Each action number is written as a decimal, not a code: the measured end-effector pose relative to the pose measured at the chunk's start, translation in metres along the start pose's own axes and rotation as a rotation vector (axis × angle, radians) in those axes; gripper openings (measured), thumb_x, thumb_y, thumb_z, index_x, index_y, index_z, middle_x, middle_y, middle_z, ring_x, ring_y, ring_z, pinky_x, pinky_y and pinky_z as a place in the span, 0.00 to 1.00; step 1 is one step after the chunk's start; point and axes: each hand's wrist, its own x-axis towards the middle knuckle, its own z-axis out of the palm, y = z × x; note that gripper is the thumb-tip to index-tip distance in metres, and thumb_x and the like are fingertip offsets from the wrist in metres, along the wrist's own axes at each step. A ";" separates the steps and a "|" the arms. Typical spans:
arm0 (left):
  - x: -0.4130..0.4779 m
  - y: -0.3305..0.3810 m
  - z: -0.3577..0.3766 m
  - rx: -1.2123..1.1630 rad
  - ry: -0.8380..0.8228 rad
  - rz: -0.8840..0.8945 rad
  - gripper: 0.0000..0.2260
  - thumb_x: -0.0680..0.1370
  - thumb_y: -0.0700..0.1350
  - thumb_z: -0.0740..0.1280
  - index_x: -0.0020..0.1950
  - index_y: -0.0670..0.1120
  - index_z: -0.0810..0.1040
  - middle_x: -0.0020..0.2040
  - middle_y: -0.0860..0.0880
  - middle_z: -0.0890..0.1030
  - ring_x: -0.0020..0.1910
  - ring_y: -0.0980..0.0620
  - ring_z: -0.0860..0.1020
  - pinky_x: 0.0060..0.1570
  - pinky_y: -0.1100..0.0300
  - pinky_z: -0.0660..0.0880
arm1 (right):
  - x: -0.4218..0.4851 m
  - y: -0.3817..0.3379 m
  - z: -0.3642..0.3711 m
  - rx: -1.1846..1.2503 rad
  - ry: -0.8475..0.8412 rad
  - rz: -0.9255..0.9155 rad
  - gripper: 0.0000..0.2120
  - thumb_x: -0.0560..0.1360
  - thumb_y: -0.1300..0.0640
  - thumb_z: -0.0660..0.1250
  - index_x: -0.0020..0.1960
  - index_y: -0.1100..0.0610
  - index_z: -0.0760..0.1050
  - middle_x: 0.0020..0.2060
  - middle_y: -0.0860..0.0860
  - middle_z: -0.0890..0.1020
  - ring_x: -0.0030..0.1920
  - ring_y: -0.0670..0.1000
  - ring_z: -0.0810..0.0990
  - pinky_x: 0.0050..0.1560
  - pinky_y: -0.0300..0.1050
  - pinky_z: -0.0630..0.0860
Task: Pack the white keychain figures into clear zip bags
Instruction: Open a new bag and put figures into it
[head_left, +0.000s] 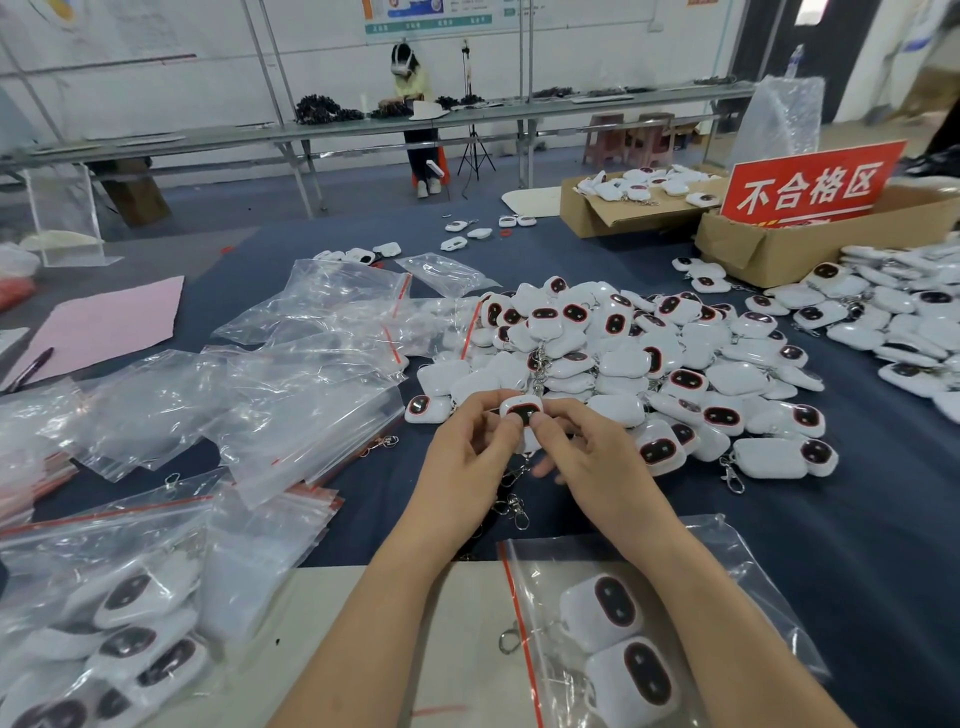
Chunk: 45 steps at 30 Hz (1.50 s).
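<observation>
Holding: you have one white keychain figure (524, 410) between both hands, lifted just in front of the big pile of figures (675, 364).
Left hand (467, 441): thumb and forefinger pinch the left edge of the figure; the other fingers curl under it.
Right hand (587, 457): the thumb presses on the lower right of the figure and the fingers sit behind it; the lowest fingers hang loose.
Lie of the figure: the dark face looks at you and its oval runs left to right. Your fingers hide the lower body. The chain with clasp (514, 506) hangs down toward you.
Zip bag (540, 582): it lies nearer to you than the figure, under your right forearm, with two figures inside. Its red zip strip is on the left side.
Bag mouth: I cannot tell if it is open.
Next move, as I judge: bring the figure toward you and enter from the left side. The right hand is nearer to the bag.
</observation>
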 end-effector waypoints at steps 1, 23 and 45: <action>0.000 0.000 0.000 0.000 -0.002 0.002 0.08 0.83 0.44 0.65 0.59 0.55 0.80 0.39 0.52 0.79 0.40 0.55 0.76 0.42 0.65 0.74 | 0.000 0.000 0.000 0.001 -0.001 -0.001 0.06 0.82 0.49 0.63 0.54 0.41 0.78 0.42 0.42 0.84 0.40 0.44 0.84 0.43 0.39 0.74; 0.002 -0.002 0.001 0.018 0.011 -0.025 0.08 0.84 0.46 0.64 0.59 0.58 0.80 0.51 0.46 0.85 0.53 0.44 0.82 0.58 0.45 0.78 | 0.001 0.002 -0.001 -0.017 -0.017 -0.014 0.08 0.80 0.50 0.67 0.54 0.37 0.77 0.42 0.40 0.84 0.38 0.43 0.83 0.40 0.31 0.75; -0.001 0.003 -0.003 -0.178 -0.014 -0.009 0.21 0.79 0.34 0.63 0.64 0.57 0.80 0.56 0.54 0.85 0.52 0.59 0.81 0.57 0.63 0.77 | -0.006 -0.007 0.004 -0.290 0.188 -0.215 0.15 0.73 0.53 0.76 0.56 0.44 0.76 0.53 0.39 0.74 0.46 0.42 0.78 0.47 0.33 0.75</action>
